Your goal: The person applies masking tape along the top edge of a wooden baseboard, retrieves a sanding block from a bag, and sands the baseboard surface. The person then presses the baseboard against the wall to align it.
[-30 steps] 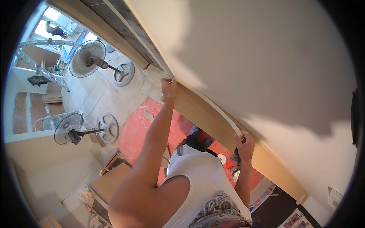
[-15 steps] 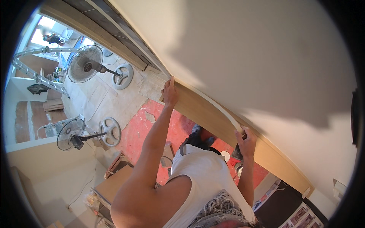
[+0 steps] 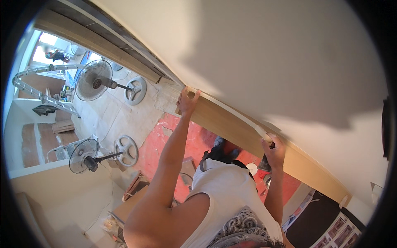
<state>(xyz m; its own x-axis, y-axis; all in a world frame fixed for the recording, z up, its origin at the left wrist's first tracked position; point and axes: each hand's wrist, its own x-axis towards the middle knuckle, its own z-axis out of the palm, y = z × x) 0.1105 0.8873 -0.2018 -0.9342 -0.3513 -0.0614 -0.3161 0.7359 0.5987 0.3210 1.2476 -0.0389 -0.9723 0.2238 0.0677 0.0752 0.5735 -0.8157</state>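
Observation:
A long pale wooden panel [image 3: 223, 120] runs against the white wall, from the upper middle down to the lower right. A thin white strip [image 3: 231, 110] lies along its top edge between my hands. My left hand [image 3: 188, 103] grips the strip at the panel's left end, its thumb on the strip and its fingers at the corner. Farther right, my right hand [image 3: 274, 153] is closed round the strip's other end, where it lifts slightly off the panel. A small dark patch shows under those fingers; I cannot make out what it is.
Two pedestal fans [image 3: 94, 80] [image 3: 84, 156] stand on the left, near a ladder [image 3: 41, 96]. The floor [image 3: 165, 142] below me is partly red. A black board with pictures [image 3: 310, 219] is at lower right. A person [image 3: 57, 56] is far off at upper left.
The white strip was bowed upward and now lies straighter along the panel. My right hand has shifted slightly right and down. My left thumb has spread rightward onto the strip.

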